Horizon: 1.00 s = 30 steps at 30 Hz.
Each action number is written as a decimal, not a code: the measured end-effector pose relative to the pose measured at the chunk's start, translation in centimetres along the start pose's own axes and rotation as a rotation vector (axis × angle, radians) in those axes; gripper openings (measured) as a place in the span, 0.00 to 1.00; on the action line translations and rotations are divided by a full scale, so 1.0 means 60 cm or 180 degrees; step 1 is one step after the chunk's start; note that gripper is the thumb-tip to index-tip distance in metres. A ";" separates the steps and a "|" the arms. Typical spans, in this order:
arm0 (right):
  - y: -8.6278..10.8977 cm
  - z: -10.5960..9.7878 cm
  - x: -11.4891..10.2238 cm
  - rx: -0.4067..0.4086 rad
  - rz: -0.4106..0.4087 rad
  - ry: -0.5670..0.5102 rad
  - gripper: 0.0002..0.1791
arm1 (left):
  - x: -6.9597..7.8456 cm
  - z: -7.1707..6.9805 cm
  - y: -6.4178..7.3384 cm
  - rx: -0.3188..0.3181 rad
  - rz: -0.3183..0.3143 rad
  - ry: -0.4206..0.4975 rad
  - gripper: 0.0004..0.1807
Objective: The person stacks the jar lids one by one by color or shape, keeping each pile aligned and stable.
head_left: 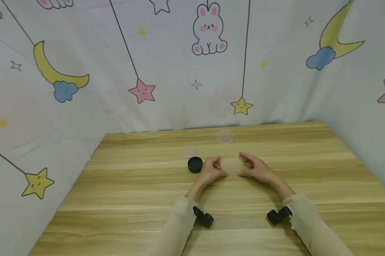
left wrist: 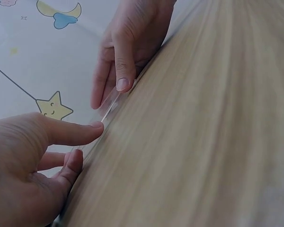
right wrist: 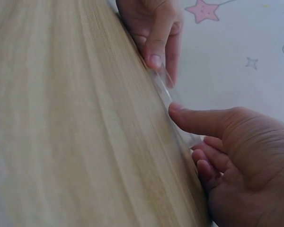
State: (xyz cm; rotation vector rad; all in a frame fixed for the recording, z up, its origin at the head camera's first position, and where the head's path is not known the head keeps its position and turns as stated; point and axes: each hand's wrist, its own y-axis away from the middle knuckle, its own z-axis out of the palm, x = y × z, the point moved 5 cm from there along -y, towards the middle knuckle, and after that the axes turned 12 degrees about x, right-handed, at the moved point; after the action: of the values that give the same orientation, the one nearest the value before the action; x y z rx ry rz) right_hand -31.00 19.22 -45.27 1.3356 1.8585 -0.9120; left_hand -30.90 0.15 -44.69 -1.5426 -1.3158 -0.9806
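Note:
A clear round shallow dish (head_left: pixel 232 164) is held between my two hands, low over the wooden table. My left hand (head_left: pixel 211 168) pinches its left rim, thumb at the near side and fingers at the far side. On the opposite rim, my right hand (head_left: pixel 255 168) grips it the same way. The left wrist view shows the see-through edge of the dish between the left thumb (left wrist: pixel 87 132) and the right hand (left wrist: pixel 137 42). Close to the left hand's outer side stands a small round black container (head_left: pixel 195 164), its top facing up.
Behind the black container lies a small clear disc (head_left: pixel 189 152). A larger clear disc (head_left: pixel 224 137) lies farther back, near the table's (head_left: pixel 141 199) rear edge. Printed cloth (head_left: pixel 179 64) hangs around the back and sides. Each forearm carries a black wrist camera (head_left: pixel 206 219).

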 end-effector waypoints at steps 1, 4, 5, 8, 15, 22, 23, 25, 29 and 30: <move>0.000 0.000 -0.001 0.0002 0.0017 -0.0017 0.45 | 0.001 0.000 -0.001 -0.0025 0.0037 0.0005 0.32; 0.001 -0.003 -0.004 0.0023 0.0087 -0.0070 0.47 | 0.003 -0.001 -0.001 -0.0120 0.0038 0.0047 0.25; 0.002 -0.004 -0.005 0.0024 0.0114 -0.0102 0.47 | 0.003 -0.001 0.000 -0.0152 0.0007 0.0067 0.24; 0.005 -0.010 -0.006 0.0087 0.0244 -0.0214 0.45 | 0.004 -0.004 0.005 -0.0182 -0.0246 0.0094 0.33; -0.022 -0.037 -0.019 0.0265 0.0458 -0.0417 0.40 | 0.030 -0.011 0.002 0.0132 -0.0860 0.0314 0.36; -0.084 -0.054 -0.029 0.0234 0.0599 -0.0270 0.40 | 0.056 -0.001 -0.042 0.0702 -0.1022 0.0439 0.30; -0.093 -0.054 -0.027 0.0227 0.0605 -0.0220 0.40 | 0.057 0.002 -0.051 0.0816 -0.1028 0.0395 0.30; -0.110 -0.053 -0.021 0.0226 0.0631 -0.0191 0.39 | 0.059 0.006 -0.069 0.1051 -0.1005 0.0338 0.29; -0.134 -0.047 -0.002 0.0400 0.0725 -0.0293 0.36 | 0.055 0.013 -0.098 0.1263 -0.0929 0.0322 0.28; -0.139 -0.045 0.002 0.0485 0.0731 -0.0319 0.35 | 0.051 0.012 -0.102 0.1330 -0.0966 0.0348 0.28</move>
State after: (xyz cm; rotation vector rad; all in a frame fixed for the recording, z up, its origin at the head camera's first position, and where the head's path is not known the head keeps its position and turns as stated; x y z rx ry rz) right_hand -39.36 19.58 -42.60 1.5299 1.5483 -0.9945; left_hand -36.54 2.26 -41.33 -0.9807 -1.5870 -0.8861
